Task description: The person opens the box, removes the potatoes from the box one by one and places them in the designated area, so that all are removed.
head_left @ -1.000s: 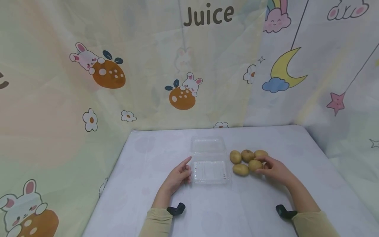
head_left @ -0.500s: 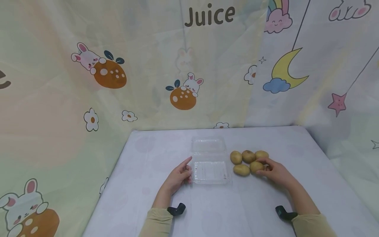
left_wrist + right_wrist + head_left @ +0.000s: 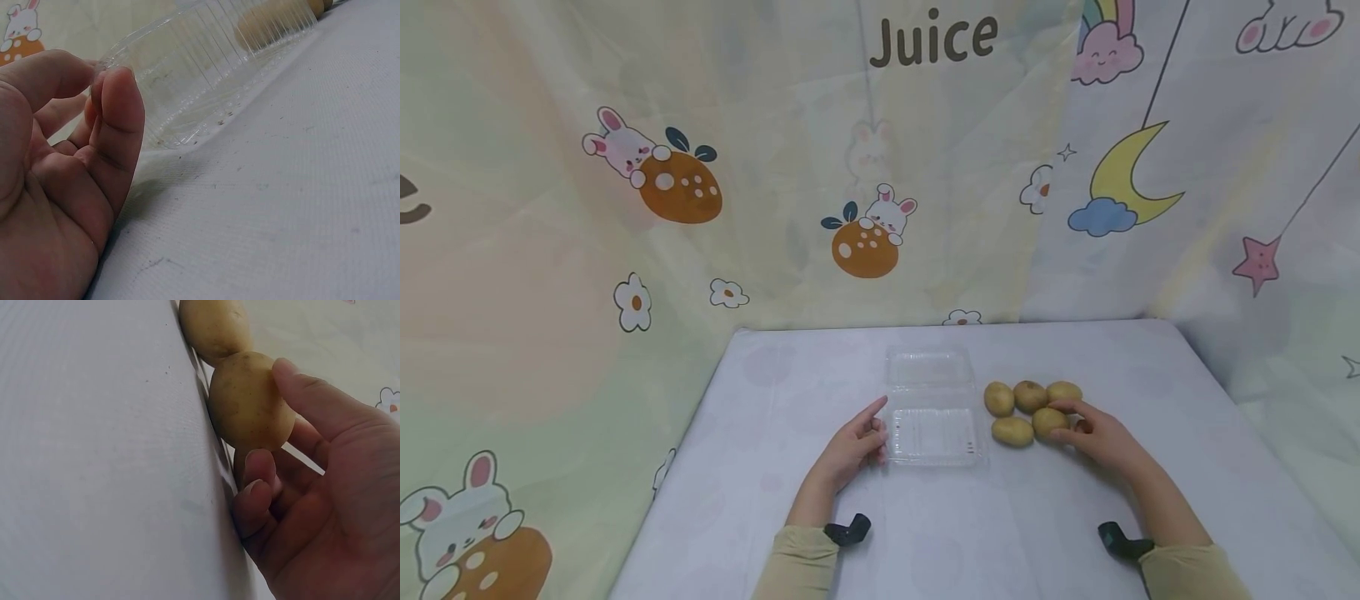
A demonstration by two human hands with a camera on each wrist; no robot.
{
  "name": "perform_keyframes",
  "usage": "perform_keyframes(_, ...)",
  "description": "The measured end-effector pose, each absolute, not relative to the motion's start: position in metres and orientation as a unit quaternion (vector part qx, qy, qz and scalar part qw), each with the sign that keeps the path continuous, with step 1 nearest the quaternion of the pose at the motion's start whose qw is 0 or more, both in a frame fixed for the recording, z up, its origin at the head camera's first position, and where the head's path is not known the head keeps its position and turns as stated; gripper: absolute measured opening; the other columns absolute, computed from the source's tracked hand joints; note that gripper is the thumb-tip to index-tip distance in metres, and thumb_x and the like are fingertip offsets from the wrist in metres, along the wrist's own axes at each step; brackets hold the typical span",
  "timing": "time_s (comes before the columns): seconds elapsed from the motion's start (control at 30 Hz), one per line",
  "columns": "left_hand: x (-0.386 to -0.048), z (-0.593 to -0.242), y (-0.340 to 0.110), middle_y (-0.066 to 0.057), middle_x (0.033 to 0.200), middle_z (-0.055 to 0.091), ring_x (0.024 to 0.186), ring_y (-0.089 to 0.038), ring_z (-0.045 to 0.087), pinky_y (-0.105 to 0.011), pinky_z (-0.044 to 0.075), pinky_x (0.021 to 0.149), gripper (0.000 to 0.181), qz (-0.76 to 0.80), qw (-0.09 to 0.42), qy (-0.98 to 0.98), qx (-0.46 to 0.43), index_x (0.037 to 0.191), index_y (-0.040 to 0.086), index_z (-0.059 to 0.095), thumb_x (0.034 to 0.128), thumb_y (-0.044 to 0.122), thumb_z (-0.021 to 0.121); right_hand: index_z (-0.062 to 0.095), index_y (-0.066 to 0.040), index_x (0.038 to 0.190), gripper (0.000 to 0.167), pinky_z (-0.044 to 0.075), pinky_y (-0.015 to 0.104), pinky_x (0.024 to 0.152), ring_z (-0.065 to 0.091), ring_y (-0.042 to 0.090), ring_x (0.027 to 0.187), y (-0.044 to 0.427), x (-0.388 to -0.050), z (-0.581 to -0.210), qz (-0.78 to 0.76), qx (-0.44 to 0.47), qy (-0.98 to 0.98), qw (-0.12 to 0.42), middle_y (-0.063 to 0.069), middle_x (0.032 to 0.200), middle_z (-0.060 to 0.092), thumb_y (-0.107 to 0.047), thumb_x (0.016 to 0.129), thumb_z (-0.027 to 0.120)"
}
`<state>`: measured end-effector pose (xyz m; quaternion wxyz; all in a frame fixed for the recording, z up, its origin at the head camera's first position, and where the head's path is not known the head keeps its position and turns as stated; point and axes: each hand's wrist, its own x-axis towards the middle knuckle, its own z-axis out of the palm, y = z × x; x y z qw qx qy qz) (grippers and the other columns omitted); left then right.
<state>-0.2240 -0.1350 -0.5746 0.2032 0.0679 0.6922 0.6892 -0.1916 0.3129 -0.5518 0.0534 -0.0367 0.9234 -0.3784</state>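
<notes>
A clear plastic clamshell container (image 3: pixel 934 438) lies unfolded on the table, its lid (image 3: pixel 929 367) on the far side. At its left edge my left hand (image 3: pixel 848 450) pinches the rim between thumb and fingertips; the left wrist view shows the container wall (image 3: pixel 181 69) against them. My right hand (image 3: pixel 1105 437) holds the front right potato (image 3: pixel 1049 424), thumb on one side and fingers on the other. That potato (image 3: pixel 250 400) touches another potato (image 3: pixel 212 328) in the right wrist view. Part of its far side is hidden by the fingers.
Beside the held one sits a front left potato (image 3: pixel 1012 432). Behind them stand a left potato (image 3: pixel 999 399), a middle potato (image 3: pixel 1030 396) and a right potato (image 3: pixel 1064 392). A white cloth covers the table (image 3: pixel 955 542), and a printed curtain (image 3: pixel 775 167) hangs behind.
The right fingers have settled slightly further round the front right potato. The container, the other potatoes and the left hand keep their places; the head view has shifted very slightly.
</notes>
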Motion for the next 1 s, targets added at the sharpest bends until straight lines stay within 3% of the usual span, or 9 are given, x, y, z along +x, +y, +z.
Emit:
perform_keyframes(0.43,-0.223,-0.575,-0.135,-0.003,0.102,0.051,0.07,-0.015,0.06,-0.027,0.056,0.067,0.064,0.686,0.201,0.696,0.068,0.148,0.038,0.042,0.0935,0.014,0.065,0.053,-0.014,0.138,0.055,0.045,0.025,0.055,0.052,0.011,0.063,0.314,-0.187,-0.55,-0.41,-0.035,0.91,0.048,0.005,0.078,0.058,-0.041,0.092,0.068)
perform_keyframes(0.7,-0.225,-0.576,-0.135,-0.003,0.101,0.05,0.069,-0.013,0.059,-0.027,0.055,0.065,0.065,0.693,0.201,0.688,0.075,0.15,0.034,0.04,0.0941,0.012,0.064,0.055,-0.014,0.136,0.049,0.047,0.026,0.057,0.053,0.009,0.065,0.315,-0.185,-0.545,-0.413,-0.058,0.909,0.009,0.01,0.11,0.062,-0.037,0.095,0.065)
perform_keyframes(1.0,-0.227,-0.578,-0.136,-0.003,0.099,0.052,0.07,-0.014,0.059,-0.028,0.055,0.066,0.062,0.701,0.202,0.681,0.069,0.151,0.032,0.04,0.096,0.015,0.062,0.054,-0.016,0.138,0.046,0.046,0.027,0.052,0.053,0.013,0.065,0.31,-0.179,-0.535,-0.425,-0.071,0.902,0.004,0.012,0.115,0.061,-0.036,0.098,0.061)
